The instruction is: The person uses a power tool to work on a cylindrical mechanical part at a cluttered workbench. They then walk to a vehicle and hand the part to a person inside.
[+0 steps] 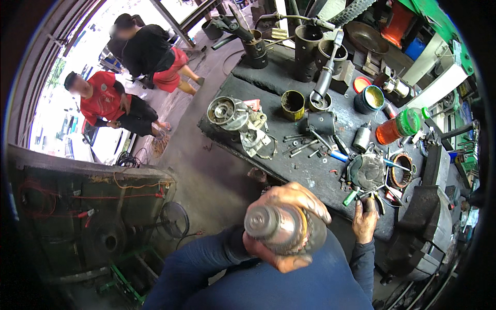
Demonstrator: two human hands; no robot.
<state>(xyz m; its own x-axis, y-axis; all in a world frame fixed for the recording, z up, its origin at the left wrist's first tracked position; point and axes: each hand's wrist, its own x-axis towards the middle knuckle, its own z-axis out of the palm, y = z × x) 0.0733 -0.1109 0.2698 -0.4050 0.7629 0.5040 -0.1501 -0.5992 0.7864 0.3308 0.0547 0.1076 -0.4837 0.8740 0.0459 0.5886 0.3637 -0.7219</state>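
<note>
Wrapped around a motor armature [283,230] with a worn copper-coloured commutator end, my left hand [297,199] holds it in front of my body. The commutator end points up toward me, and the far part is hidden behind my palm. My right hand [366,222] rests at the near edge of the workbench, fingers curled down among tools. A green-handled screwdriver [350,198] lies beside its thumb, and dark plier-like handles [381,203] are by its fingers. What the fingertips grip is too small to make out. Just beyond sits a dark rounded housing [366,172].
On the workbench [243,85] are a metal motor casing [227,113], a yellowish can [293,105], a green-lidded jar [398,129], a copper-wound ring [400,170] and several bolts. A large black casing [421,227] stands at right. Two people [103,98] are at far left.
</note>
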